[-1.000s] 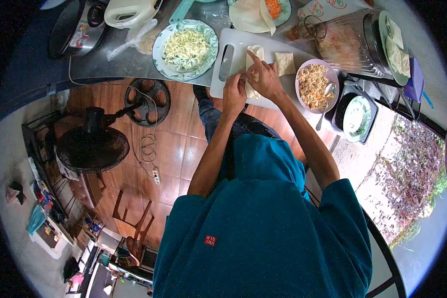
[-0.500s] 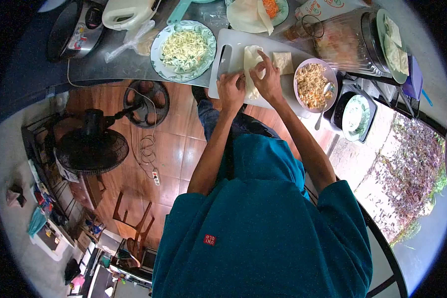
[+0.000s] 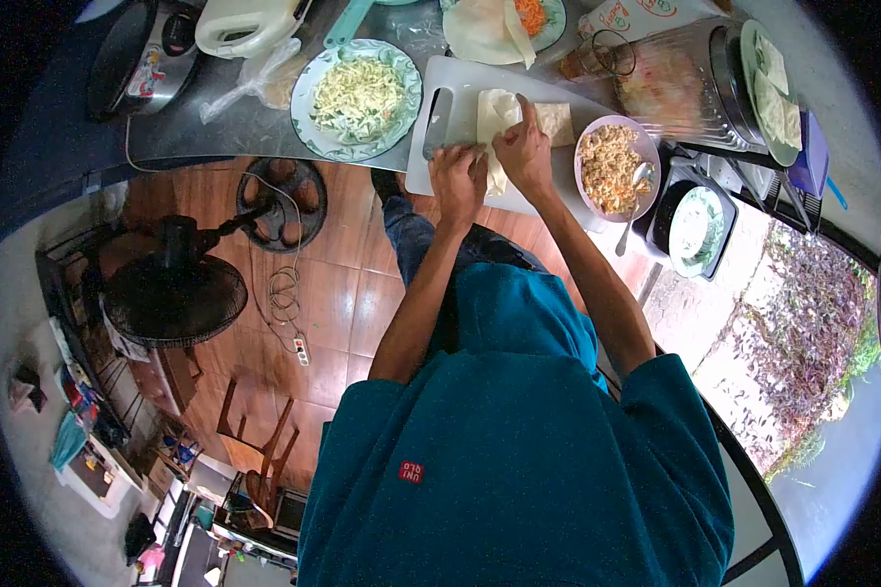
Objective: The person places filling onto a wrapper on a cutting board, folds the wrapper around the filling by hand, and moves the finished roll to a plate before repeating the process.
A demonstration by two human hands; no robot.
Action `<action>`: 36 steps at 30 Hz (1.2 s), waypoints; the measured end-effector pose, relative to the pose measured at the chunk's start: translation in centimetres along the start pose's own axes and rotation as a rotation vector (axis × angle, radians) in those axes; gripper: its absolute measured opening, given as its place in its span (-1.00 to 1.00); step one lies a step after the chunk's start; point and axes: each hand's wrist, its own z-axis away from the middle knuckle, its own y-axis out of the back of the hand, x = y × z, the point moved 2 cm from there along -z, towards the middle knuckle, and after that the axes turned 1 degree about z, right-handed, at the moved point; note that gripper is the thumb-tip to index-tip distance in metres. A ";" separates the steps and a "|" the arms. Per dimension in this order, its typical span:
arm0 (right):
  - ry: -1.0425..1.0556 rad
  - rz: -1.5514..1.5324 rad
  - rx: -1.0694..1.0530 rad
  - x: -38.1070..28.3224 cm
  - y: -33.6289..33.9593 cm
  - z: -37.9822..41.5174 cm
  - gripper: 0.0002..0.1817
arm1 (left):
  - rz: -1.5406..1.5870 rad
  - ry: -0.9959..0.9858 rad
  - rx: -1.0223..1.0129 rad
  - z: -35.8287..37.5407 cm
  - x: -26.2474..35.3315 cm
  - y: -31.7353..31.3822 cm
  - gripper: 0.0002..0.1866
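Observation:
A pale, thin spring roll wrapper [image 3: 497,110] lies partly folded on the white cutting board [image 3: 447,73]. At its left edge, my left hand [image 3: 458,181] is closed, fingertips gripping the sheet. My right hand [image 3: 525,157] grips the right side, with its index finger stretched up along the wrapper. Whatever lies inside the fold is hidden. Just right of that hand, a folded wrapper [image 3: 558,124] rests on the board. A pink bowl [image 3: 653,147] of crumbly filling [image 3: 609,161] with a spoon [image 3: 630,227] stands by the board's right end.
Left of the board is a patterned plate [image 3: 303,122] of shredded cabbage [image 3: 357,96]. Behind are a plate of carrot [image 3: 530,16] and a wrapper stack [image 3: 480,29]. A glass mug [image 3: 612,54] and a plate of folded wrappers [image 3: 775,103] stand right. A fan [image 3: 174,293] is on the floor.
The wrapper's upper part looks wider and more opened out. My right index finger has shifted slightly right, over the folded wrapper's edge. My left hand has barely moved.

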 end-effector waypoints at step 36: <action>0.043 -0.143 -0.070 -1.4 2.2 0.3 -0.28 | -0.067 -0.053 -0.105 -0.3 0.5 -0.1 -0.69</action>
